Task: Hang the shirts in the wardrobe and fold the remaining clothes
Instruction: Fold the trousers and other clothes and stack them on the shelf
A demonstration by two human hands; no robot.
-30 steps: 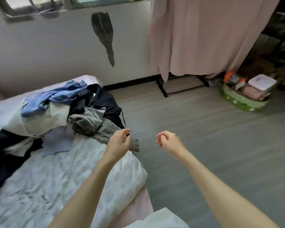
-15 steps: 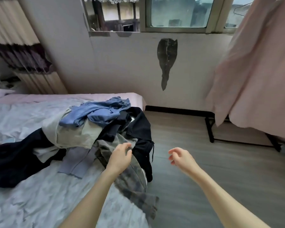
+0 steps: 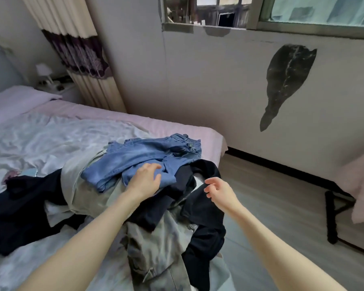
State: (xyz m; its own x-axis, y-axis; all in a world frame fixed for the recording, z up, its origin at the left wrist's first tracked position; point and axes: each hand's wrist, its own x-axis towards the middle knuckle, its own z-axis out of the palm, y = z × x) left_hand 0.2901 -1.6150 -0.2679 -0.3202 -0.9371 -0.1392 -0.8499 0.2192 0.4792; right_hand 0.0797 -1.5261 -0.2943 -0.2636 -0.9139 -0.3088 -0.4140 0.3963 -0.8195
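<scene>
A heap of clothes lies on the bed [image 3: 51,135] near its right edge. Blue jeans [image 3: 147,156] sit on top, over a pale grey-green garment [image 3: 82,194]. Black garments [image 3: 202,208] spread to the right and another dark one [image 3: 19,202] to the left. Faded grey trousers [image 3: 156,248] hang toward me. My left hand [image 3: 145,179] lies over the lower edge of the jeans with fingers loosely extended. My right hand [image 3: 218,190] hovers just above the black garment, fingers relaxed and slightly curled, holding nothing.
A pink fabric wardrobe cover [image 3: 361,185] on a black frame [image 3: 332,219] stands at the right edge. Grey wooden floor [image 3: 271,206] runs between bed and wall. A curtain [image 3: 80,55] hangs behind the bed, with a small nightstand [image 3: 57,87] beside it.
My view has swung left and closer to the bed. My left hand has reached forward onto the blue jeans; my right hand has moved in over the black garment.
</scene>
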